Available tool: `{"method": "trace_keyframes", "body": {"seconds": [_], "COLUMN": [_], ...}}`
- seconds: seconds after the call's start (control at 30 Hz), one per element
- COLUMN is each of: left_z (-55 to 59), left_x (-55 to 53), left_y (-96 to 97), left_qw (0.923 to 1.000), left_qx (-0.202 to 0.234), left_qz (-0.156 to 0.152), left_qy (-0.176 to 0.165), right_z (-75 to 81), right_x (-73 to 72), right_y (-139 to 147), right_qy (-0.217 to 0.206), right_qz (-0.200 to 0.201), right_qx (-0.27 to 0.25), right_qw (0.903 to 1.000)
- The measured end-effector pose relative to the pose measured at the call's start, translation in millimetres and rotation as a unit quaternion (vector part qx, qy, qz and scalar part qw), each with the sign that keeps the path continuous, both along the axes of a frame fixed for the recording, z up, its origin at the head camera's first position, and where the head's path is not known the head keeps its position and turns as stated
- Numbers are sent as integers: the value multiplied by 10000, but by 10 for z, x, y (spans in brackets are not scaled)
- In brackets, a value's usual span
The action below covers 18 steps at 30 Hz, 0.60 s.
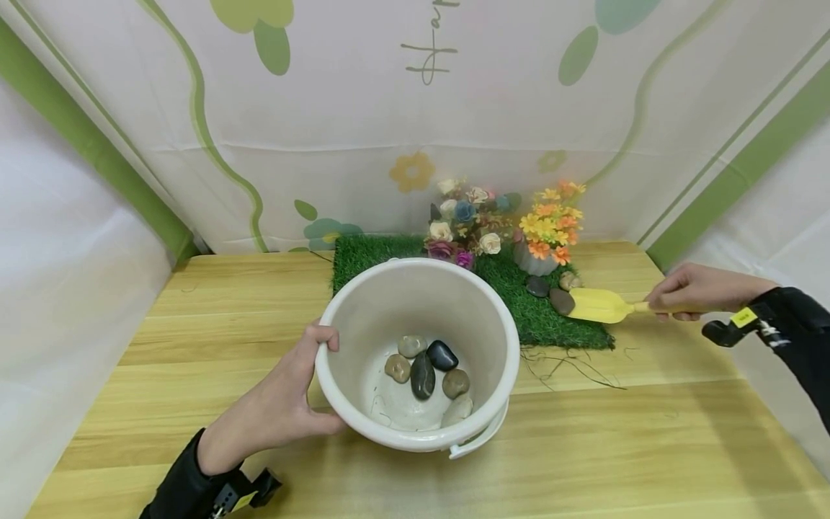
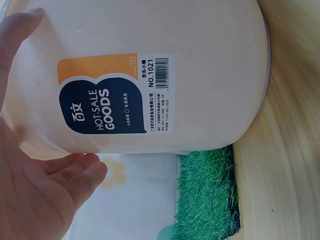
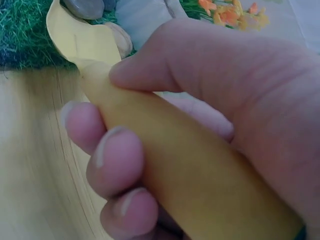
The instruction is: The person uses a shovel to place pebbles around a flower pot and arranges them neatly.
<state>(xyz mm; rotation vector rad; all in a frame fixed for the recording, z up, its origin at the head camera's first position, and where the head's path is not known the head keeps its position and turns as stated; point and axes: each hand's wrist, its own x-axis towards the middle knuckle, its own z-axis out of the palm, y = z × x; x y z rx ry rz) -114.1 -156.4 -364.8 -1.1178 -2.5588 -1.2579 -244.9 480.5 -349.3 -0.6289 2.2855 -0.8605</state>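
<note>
A white bucket (image 1: 344, 411) stands on the wooden table, its open top facing up. My left hand (image 1: 285, 393) holds its left side, fingertips over the rim and thumb against the outer wall; a printed label (image 2: 117, 95) shows on that wall. Several smooth stones, among them a dark one (image 1: 423, 376), lie on the bucket's bottom. My right hand (image 1: 687, 290) grips the handle of a yellow toy shovel (image 1: 599, 305). At the shovel's front edge is a brown-grey stone (image 1: 562, 301), with a black stone (image 1: 537, 286) and a tan stone (image 1: 570, 280) close by.
Behind the bucket lies a green artificial turf mat (image 1: 558, 331). On it stand mixed artificial flowers (image 1: 463, 216) and a pot of orange and yellow flowers (image 1: 551, 223). Loose dark strands (image 1: 570, 364) lie in front of the mat. A printed cloth (image 1: 421, 108) hangs behind.
</note>
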Motion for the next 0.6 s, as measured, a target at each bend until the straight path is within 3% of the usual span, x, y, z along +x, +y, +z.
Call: {"method": "trace_keyframes", "body": {"seconds": [0.23, 0.33, 0.47, 0.6], "left_z": [8, 6, 6, 7], "left_x": [-3, -3, -1, -1], "left_y": [1, 2, 3, 3], "left_qw": [10000, 10000, 10000, 10000], "left_qx": [-14, -7, 8, 0], "left_qz": [4, -17, -29, -25], "left_qy": [-61, -63, -67, -36], "right_z": [55, 92, 158, 223], "right_x": [85, 147, 236, 289], "right_y": [126, 164, 198, 184], "right_qy": [24, 109, 304, 538], "right_qz": [-122, -347, -656, -703], "right_qx": [80, 88, -176, -526], "right_qw": [9999, 9993, 9972, 9947]}}
